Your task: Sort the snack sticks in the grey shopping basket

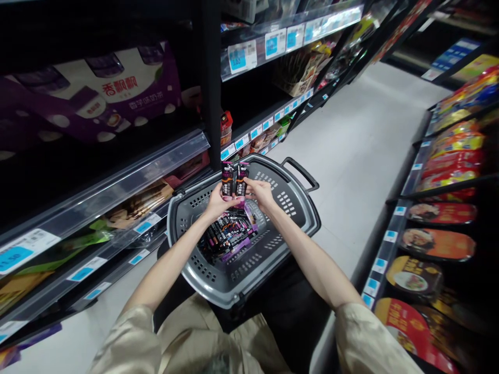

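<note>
Careful, your left hand (pixel 217 201) and right hand (pixel 260 191) each pinch slim black-and-pink snack packets (pixel 234 179) over the grey plastic basket (pixel 234 283); that light grip risks a drop.

Purple cartons (pixel 117 91), shelf price tags (pixel 241 56)
</note>
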Motion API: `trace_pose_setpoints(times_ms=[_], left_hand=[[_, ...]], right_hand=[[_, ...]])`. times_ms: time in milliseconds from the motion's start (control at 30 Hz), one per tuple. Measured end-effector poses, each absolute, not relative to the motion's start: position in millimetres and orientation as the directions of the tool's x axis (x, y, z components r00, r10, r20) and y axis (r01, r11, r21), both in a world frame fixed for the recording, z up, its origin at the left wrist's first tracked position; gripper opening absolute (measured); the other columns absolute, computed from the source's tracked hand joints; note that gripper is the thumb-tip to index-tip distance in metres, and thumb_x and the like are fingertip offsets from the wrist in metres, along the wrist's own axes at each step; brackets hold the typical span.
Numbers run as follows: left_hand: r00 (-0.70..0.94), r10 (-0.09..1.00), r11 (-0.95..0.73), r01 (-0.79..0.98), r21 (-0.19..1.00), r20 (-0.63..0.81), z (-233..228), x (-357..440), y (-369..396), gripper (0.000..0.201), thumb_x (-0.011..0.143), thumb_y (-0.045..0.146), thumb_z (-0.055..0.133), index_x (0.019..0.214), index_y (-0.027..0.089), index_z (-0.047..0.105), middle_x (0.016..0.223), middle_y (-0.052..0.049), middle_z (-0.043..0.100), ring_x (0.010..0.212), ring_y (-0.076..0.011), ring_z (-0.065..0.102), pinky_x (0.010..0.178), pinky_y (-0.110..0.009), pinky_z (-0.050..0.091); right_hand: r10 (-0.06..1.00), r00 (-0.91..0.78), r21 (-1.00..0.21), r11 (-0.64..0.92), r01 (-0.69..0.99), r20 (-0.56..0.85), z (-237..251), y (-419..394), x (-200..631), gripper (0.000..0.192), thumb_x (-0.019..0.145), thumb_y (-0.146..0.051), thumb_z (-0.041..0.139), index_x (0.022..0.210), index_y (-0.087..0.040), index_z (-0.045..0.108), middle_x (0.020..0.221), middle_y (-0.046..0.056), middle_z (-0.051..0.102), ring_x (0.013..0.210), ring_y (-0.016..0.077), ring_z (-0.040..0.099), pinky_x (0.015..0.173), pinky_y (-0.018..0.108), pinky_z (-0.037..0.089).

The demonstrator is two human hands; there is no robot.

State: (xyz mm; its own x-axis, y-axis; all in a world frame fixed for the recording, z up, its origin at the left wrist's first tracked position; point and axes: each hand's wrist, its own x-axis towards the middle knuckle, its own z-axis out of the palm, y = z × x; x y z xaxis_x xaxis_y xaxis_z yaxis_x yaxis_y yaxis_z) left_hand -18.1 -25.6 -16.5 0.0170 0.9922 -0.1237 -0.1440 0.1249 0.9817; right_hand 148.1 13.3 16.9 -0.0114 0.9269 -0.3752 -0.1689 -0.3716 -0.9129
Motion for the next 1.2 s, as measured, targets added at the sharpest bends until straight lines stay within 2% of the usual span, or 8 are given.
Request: trace_pose_setpoints(times_ms=[133, 233, 300, 400, 567, 733, 900, 1200], left_hand=[[0.026, 0.993, 0.115, -0.152, 0.982, -0.112, -22, -19, -24, 0.072, 0.056, 0.03, 0.096, 0.116, 0.016, 0.06, 0.099, -0.006, 0.074, 0.08, -0.0165, 0.068, 0.078, -0.029, 0.055], [-0.021, 0.992, 0.116, -0.158, 0.981, -0.121, -22, -21, -24, 0.067, 0.057, 0.029, 0.095, 0.113, 0.016, 0.061, 0.102, -0.007, 0.074, 0.082, -0.0166, 0.068, 0.079, -0.029, 0.054], [-0.035, 0.991, 0.122, -0.169, 0.978, -0.129, -21, -22, -24, 0.066, 0.056, 0.027, 0.095, 0.113, 0.016, 0.062, 0.103, -0.007, 0.074, 0.083, -0.0175, 0.068, 0.08, -0.03, 0.054], [0.002, 0.988, 0.151, -0.203, 0.967, -0.154, -21, -23, -23, 0.064, 0.059, 0.029, 0.093, 0.114, 0.016, 0.063, 0.104, -0.008, 0.075, 0.087, -0.0197, 0.069, 0.084, -0.033, 0.053], [0.014, 0.986, 0.165, -0.303, 0.938, -0.169, -25, -22, -19, 0.045, 0.07, 0.032, 0.082, 0.11, 0.016, 0.066, 0.108, -0.008, 0.074, 0.1, -0.0233, 0.068, 0.097, -0.037, 0.048], [0.009, 0.977, 0.2, -0.394, 0.897, -0.214, -24, -22, -16, 0.031, 0.071, 0.024, 0.069, 0.101, 0.017, 0.07, 0.107, -0.007, 0.075, 0.105, -0.0245, 0.066, 0.097, -0.035, 0.049], [0.031, 0.98, 0.191, -0.449, 0.873, -0.199, -16, -23, -17, 0.034, 0.065, 0.019, 0.058, 0.096, 0.016, 0.072, 0.105, -0.004, 0.075, 0.102, -0.0236, 0.066, 0.094, -0.034, 0.05], [0.036, 0.976, 0.208, -0.467, 0.859, -0.216, -7, -21, -20, 0.037, 0.061, 0.019, 0.056, 0.095, 0.016, 0.071, 0.102, -0.005, 0.076, 0.102, -0.0243, 0.066, 0.092, -0.034, 0.051]], right_hand=[[0.931, -0.062, -0.914, -0.364, -0.182, -0.359, 13, 14, 151, 0.043, 0.06, -0.051, 0.095, 0.079, -0.017, 0.077, 0.078, 0.005, 0.077, 0.064, 0.0121, 0.068, 0.058, 0.02, 0.057], [0.917, -0.154, -0.897, -0.393, -0.201, -0.367, 7, 13, 151, 0.049, 0.046, -0.033, 0.102, 0.085, -0.017, 0.077, 0.083, 0.004, 0.079, 0.071, 0.0133, 0.071, 0.07, 0.023, 0.059], [0.902, -0.192, -0.893, -0.418, -0.166, -0.387, 3, 13, 151, 0.053, 0.039, -0.026, 0.104, 0.083, -0.016, 0.077, 0.08, 0.004, 0.079, 0.069, 0.0142, 0.072, 0.07, 0.024, 0.059], [0.907, -0.161, -0.903, -0.411, -0.126, -0.39, -1, 13, 152, 0.053, 0.036, -0.027, 0.104, 0.079, -0.016, 0.075, 0.072, 0.003, 0.077, 0.062, 0.0149, 0.07, 0.065, 0.027, 0.058], [0.931, -0.148, -0.926, -0.353, -0.135, -0.334, -3, 14, 154, 0.055, 0.037, -0.034, 0.103, 0.081, -0.016, 0.076, 0.077, 0.006, 0.079, 0.066, 0.0196, 0.073, 0.07, 0.033, 0.06], [0.929, -0.154, -0.924, -0.357, -0.137, -0.336, -4, 13, 154, 0.056, 0.036, -0.036, 0.103, 0.081, -0.016, 0.076, 0.077, 0.006, 0.079, 0.066, 0.0207, 0.073, 0.072, 0.034, 0.06], [0.929, -0.129, -0.92, -0.363, -0.151, -0.346, -6, 13, 153, 0.058, 0.033, -0.038, 0.103, 0.079, -0.016, 0.076, 0.075, 0.005, 0.078, 0.064, 0.0186, 0.072, 0.071, 0.033, 0.06], [0.927, -0.098, -0.914, -0.373, -0.159, -0.361, -4, 14, 153, 0.057, 0.03, -0.03, 0.104, 0.076, -0.017, 0.074, 0.071, 0.002, 0.076, 0.06, 0.0164, 0.07, 0.066, 0.03, 0.06]])
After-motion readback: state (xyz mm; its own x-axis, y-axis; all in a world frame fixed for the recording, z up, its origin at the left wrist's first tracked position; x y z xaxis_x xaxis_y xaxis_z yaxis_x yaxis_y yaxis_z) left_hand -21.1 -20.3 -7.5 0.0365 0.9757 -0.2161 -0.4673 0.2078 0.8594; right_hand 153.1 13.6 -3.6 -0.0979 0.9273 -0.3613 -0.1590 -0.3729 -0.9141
